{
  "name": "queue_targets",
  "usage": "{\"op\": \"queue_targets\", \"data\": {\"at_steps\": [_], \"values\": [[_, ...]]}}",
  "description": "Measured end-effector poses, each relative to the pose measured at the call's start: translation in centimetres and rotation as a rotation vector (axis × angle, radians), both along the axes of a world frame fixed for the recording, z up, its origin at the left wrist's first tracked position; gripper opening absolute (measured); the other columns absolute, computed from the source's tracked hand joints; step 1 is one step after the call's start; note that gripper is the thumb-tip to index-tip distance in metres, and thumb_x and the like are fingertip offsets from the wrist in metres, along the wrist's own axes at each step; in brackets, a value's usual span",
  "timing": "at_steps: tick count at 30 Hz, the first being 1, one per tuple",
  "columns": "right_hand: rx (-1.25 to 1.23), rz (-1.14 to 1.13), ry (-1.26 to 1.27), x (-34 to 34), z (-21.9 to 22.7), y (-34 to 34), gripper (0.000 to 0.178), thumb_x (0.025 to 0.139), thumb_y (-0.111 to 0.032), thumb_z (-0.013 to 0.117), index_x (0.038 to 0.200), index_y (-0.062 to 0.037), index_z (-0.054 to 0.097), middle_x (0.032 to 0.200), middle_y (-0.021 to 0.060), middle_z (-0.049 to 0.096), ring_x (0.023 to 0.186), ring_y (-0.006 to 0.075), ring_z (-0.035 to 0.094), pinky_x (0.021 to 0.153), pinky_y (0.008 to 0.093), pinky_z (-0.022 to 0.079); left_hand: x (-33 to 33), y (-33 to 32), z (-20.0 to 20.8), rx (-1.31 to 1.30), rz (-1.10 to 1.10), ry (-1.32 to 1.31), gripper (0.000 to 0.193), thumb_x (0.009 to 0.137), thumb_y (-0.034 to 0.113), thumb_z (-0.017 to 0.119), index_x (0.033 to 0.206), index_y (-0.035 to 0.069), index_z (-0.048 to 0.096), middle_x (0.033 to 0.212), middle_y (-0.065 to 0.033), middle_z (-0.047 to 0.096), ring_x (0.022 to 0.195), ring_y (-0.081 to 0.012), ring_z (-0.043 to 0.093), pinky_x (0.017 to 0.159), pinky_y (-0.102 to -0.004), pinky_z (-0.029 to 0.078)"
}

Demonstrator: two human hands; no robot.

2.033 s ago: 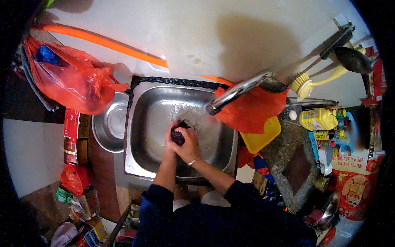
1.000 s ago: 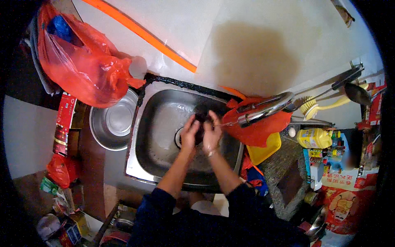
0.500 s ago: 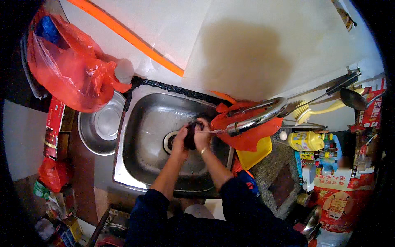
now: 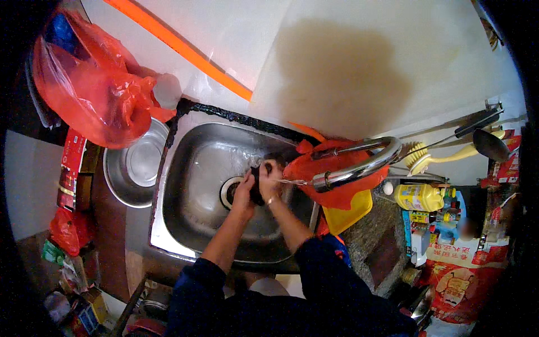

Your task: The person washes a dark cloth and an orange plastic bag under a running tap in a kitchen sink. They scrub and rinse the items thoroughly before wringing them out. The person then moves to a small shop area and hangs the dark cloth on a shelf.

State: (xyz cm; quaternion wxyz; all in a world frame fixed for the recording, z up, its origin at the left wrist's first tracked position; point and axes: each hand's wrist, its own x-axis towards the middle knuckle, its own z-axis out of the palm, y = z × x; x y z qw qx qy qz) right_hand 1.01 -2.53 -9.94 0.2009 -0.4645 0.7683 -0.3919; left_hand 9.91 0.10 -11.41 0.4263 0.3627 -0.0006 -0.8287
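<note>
My two hands are found close together, the left hand [image 4: 242, 194] and the right hand [image 4: 270, 182] clamped on one dark object [image 4: 256, 188] between them. Its far end is hard to make out. It is held over the sink [image 4: 188, 168], just right of the drain [image 4: 225, 194].

Change noted: two seconds ago my hands covered the drain; its ring now shows to their left. Half a second ago my right fingers stood more upright; they now curl inward over the object. In my judgement, this lets the right hand rub while the left steadies. A thin stream of water [image 4: 293, 182] from the tap [image 4: 359, 168] reaches the right hand, so I judge that the rinsing continues.

Further out, a metal basin [image 4: 115, 180] stands left of the sink, beneath a red plastic bag [image 4: 101, 106]. To the right, a yellow tray [image 4: 343, 219] lies partly under red plastic [image 4: 348, 196].
</note>
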Motion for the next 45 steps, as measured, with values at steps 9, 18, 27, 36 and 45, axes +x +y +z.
{"op": "queue_targets", "data": {"at_steps": [9,18,27,36,45], "values": [[0.076,0.128,0.085,4.3,1.4,1.6,0.024,0.079,-0.025,0.060,0.086,-0.0024,0.059,0.085,0.0160,0.059,0.082,0.0328,0.057,0.072,0.0370,0.045,1.3,-1.1,-3.1,0.090,0.095,0.231,0.034,0.092,0.033,0.043,0.112,0.007,0.052,0.107,-0.0074,0.056,0.095,-0.0204,0.054,0.085,-0.0346,0.045],[-0.059,0.115,-0.167,1.2,1.9,1.4,0.027,0.086,-0.021,0.057,0.100,0.0016,0.059,0.099,0.0147,0.062,0.092,0.0267,0.058,0.085,0.0335,0.042,0.3,-0.9,0.1,-0.040,0.086,0.106,0.030,0.090,0.026,0.049,0.116,0.013,0.048,0.100,-0.0028,0.056,0.089,-0.0190,0.054,0.078,-0.0348,0.046],[0.018,0.125,-0.036,2.6,-1.2,0.0,0.028,0.076,-0.028,0.063,0.085,-0.0027,0.057,0.081,0.0192,0.059,0.075,0.0362,0.056,0.068,0.0410,0.044,0.5,-1.2,-0.2,0.078,0.027,0.095,0.036,0.093,0.033,0.040,0.115,0.007,0.051,0.107,-0.0052,0.055,0.094,-0.0178,0.052,0.082,-0.0342,0.044],[-0.186,0.170,-0.231,3.4,4.0,3.3,0.024,0.080,-0.011,0.059,0.102,-0.0030,0.061,0.095,0.0116,0.060,0.087,0.0233,0.057,0.082,0.0333,0.043,1.6,-1.1,-3.9,0.069,0.169,0.192,0.037,0.084,0.031,0.058,0.115,0.011,0.053,0.100,-0.0045,0.058,0.091,-0.0175,0.053,0.079,-0.0343,0.044],[0.096,0.113,0.104,0.6,-0.2,-1.7,0.031,0.077,-0.027,0.061,0.093,-0.0001,0.061,0.083,0.0189,0.063,0.078,0.0346,0.059,0.074,0.0378,0.046,-0.2,-1.5,-0.6,0.280,-0.088,-0.239,0.039,0.085,0.037,0.052,0.101,0.003,0.057,0.086,-0.0059,0.058,0.072,-0.0187,0.055,0.060,-0.0345,0.044]]}}
